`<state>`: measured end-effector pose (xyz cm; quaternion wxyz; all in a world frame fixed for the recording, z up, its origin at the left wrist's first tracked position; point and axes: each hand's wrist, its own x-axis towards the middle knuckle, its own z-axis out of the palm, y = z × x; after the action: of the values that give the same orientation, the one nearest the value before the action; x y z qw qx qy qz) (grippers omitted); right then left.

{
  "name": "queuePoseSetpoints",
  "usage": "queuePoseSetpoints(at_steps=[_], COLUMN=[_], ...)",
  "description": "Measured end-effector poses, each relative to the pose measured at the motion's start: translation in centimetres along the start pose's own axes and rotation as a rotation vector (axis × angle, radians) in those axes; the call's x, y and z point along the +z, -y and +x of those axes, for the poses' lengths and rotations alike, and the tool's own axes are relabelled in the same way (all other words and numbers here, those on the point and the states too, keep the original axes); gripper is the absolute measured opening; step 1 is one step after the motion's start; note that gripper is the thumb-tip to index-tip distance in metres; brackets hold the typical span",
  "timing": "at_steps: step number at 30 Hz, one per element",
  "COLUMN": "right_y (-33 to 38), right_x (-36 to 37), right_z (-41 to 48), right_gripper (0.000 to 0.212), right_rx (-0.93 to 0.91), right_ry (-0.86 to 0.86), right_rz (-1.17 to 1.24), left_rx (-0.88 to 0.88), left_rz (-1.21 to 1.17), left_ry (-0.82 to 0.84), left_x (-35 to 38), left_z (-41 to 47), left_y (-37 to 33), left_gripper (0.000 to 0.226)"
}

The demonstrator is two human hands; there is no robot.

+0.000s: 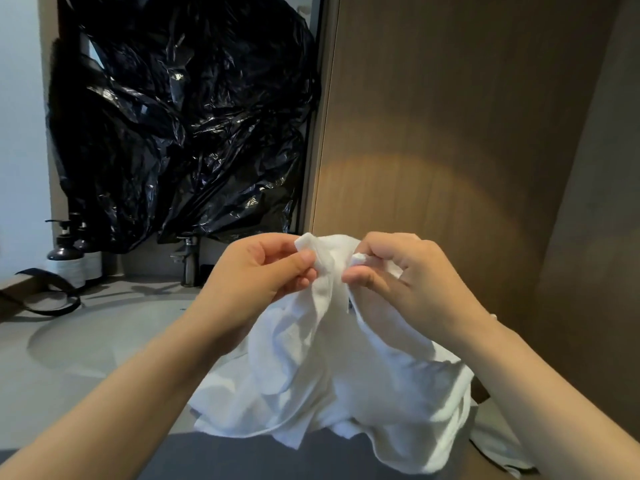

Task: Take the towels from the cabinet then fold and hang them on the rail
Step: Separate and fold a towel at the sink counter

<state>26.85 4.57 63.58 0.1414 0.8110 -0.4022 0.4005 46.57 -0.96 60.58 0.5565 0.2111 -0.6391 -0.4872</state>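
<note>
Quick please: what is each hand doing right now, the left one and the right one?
Left hand: closed, fingers pinching the top edge of the white towel.
Right hand: closed, fingers pinching the same towel's top edge, close beside the left.

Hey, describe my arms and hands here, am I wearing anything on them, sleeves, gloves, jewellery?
Nothing worn that shows. The left hand and right hand have no gloves, and no rings show on the visible fingers. Both forearms are uncovered right to the frame's edge, with no sleeve or watch in view. The nails that show look short and unpainted.
</note>
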Motion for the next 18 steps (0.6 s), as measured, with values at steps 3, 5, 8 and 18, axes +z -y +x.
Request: queuePoseSetpoints(at_steps=[3,5,8,18], right_y=[-0.8,-1.4,-1.4,-0.8], right_x=[-0.7,-1.3,-1.6,0.3], right_z=[-0.6,-1.1,-1.7,-1.6], right_gripper=[0.044,0.033,0.017,0.013], right_rx=[0.068,0.138,0.191,0.244], right_ry=[0.106,0.196,0.228,-0.038], right_rz=[0.001,0.036,0.112,0.309], left_rx=[-0.044,-0.071,-0.093,-0.019], left_rz=[-0.025,-0.027,-0.018,0.030], left_ry=[0.044,0.056,0.085,0.196], left_x=[0.4,0.9,1.5,2.2], left_z=[0.1,-0.2,-0.6,-1.8], left_y=[0.1,0.5,1.2,0.9], left_gripper=[0.017,0.018,0.018,0.019])
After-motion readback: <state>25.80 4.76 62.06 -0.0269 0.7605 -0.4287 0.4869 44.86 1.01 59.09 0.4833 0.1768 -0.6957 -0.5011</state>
